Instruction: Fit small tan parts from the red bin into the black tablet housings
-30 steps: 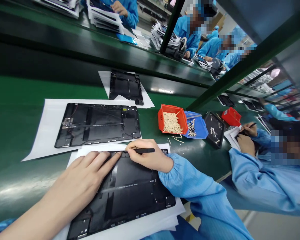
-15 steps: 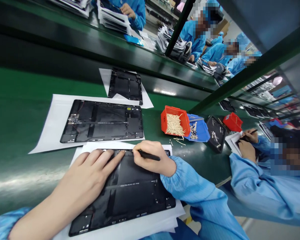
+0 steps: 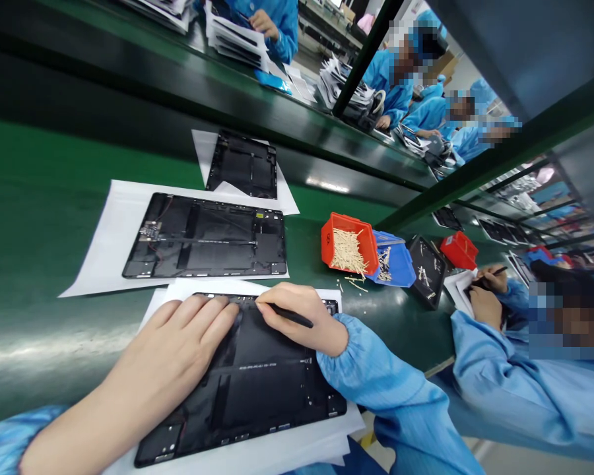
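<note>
Left hand: The left hand lies open and flat, fingers together, resting on the upper left of a black tablet back panel. It grasps nothing.

Right hand: The right hand is closed around a slim black stylus-like tool, with its fingertips at the panel's top edge. The fingers hide the tool's tip.

Panel: It lies flat under both hands, on white paper sheets, at the near edge of a green workbench.

At 12 o'clock: A second black tablet panel sits just beyond, on its own white sheet, with thin wires and a small circuit board at its left end. A third black panel lies farther on, also on white paper.

At 2 o'clock: A tilted orange-red plastic bin holds a heap of pale wooden sticks, and a few loose ones lie on the bench. A blue plastic bin touches it and holds fewer sticks. Next come a black tray and a small red bin.

At 3 o'clock: A co-worker in a blue smock holds a dark pen-like tool over a white sheet, with both hands close together.
</note>
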